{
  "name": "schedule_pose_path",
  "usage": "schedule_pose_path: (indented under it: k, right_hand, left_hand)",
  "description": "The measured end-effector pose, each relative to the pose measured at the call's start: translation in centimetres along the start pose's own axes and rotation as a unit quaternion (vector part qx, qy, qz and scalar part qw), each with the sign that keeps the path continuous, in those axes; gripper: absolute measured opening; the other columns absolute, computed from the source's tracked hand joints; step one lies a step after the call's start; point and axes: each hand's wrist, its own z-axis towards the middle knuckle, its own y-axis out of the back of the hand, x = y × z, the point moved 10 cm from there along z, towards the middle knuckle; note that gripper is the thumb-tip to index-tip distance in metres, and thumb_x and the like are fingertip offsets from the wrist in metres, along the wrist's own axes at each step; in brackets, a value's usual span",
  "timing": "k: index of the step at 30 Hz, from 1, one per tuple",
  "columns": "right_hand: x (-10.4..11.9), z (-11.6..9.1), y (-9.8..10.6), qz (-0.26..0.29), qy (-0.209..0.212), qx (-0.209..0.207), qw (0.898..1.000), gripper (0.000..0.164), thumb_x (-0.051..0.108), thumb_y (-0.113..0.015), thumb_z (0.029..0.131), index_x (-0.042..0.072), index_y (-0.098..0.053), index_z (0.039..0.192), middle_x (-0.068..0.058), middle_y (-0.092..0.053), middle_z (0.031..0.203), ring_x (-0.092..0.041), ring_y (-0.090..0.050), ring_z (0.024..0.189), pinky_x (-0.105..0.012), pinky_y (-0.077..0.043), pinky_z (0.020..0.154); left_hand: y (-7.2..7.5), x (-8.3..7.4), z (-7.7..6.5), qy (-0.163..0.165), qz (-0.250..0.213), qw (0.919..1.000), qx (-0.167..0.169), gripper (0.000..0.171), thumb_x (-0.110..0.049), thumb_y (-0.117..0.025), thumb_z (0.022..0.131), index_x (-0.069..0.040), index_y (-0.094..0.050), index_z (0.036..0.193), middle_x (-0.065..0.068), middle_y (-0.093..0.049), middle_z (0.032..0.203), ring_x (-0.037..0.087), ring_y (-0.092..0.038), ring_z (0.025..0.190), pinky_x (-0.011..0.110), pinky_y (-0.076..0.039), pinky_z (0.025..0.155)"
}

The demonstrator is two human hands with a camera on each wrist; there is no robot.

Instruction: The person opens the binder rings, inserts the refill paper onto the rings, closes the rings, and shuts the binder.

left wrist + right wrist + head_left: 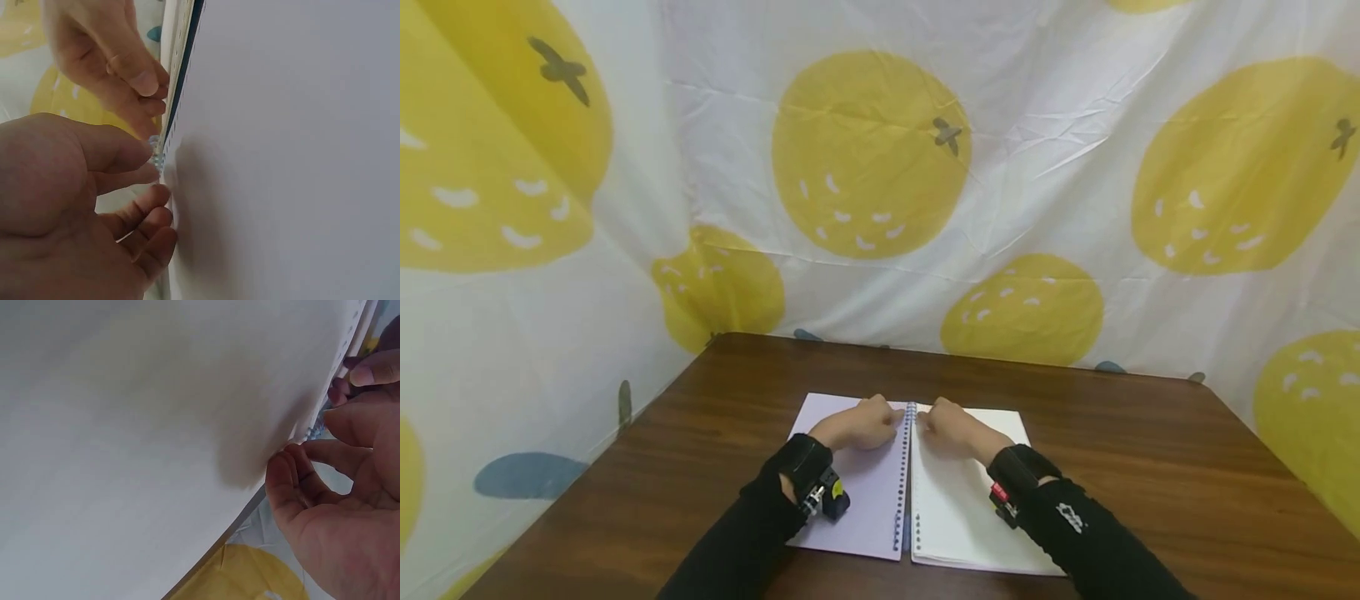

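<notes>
A loose-leaf notebook lies spread on the table, with a pale lilac sheet (868, 508) on the left and a stack of white pages (951, 517) on the right. Punched holes run along both inner edges. My left hand (867, 423) pinches the ring binding (912, 412) near its top, thumb and forefinger meeting at the translucent rings (156, 150) in the left wrist view. From the other side my right hand (953, 427) pinches the same rings, its thumb and forefinger closing on them in the right wrist view. The exact contact is partly hidden by the fingers.
The brown wooden table (1120, 467) extends around the notebook. A white cloth with yellow fruit prints (872, 154) hangs behind the table and along both sides. Black wrist bands with small cameras (835, 500) sit on both wrists, above the pages.
</notes>
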Motion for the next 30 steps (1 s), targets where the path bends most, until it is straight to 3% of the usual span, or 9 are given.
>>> schedule_pose_path:
  k: [6,16,25,30]
  right_hand:
    - [0.9,-0.5,-0.3,-0.043,0.034,-0.001,0.999,0.029,0.002,-0.057,0.093,-0.001,-0.064,0.121,-0.021,-0.056,0.103,-0.036,-0.053,0.099,-0.047,-0.043,0.085]
    - [1.9,-0.8,-0.3,-0.087,0.039,-0.006,0.995,0.034,0.003,-0.057,0.093,-0.004,-0.061,0.125,-0.023,-0.054,0.107,-0.037,-0.05,0.101,-0.047,-0.04,0.087]
    - [1.2,-0.6,-0.4,-0.072,0.02,0.007,0.997,0.036,0.006,-0.058,0.094,-0.003,-0.059,0.129,-0.023,-0.054,0.111,-0.038,-0.051,0.1,-0.047,-0.041,0.087]
    - [0.7,-1.6,0.1,-0.003,0.025,0.01,1.0,0.029,0.006,-0.057,0.094,-0.006,-0.064,0.119,-0.022,-0.06,0.108,-0.034,-0.056,0.098,-0.046,-0.044,0.087]
  left_hand:
    - [0.0,-0.5,-0.8,-0.013,0.019,0.9997,0.005,0.043,-0.016,-0.051,0.097,-0.008,-0.052,0.139,0.014,-0.052,0.118,0.025,-0.048,0.109,0.04,-0.04,0.093]
    - [0.0,-1.1,-1.2,-0.024,0.037,0.999,0.0,0.041,-0.013,-0.048,0.098,-0.009,-0.053,0.139,0.015,-0.05,0.116,0.028,-0.046,0.107,0.041,-0.038,0.092]
    - [-0.1,-1.2,-1.0,-0.018,0.039,0.9991,0.002,0.043,-0.015,-0.051,0.097,-0.01,-0.052,0.139,0.016,-0.05,0.117,0.029,-0.046,0.109,0.041,-0.038,0.093]
    - [-0.7,-1.4,-1.3,-0.01,0.048,0.9985,0.024,0.046,-0.019,-0.048,0.099,-0.006,-0.047,0.143,0.016,-0.049,0.125,0.029,-0.046,0.116,0.042,-0.038,0.097]
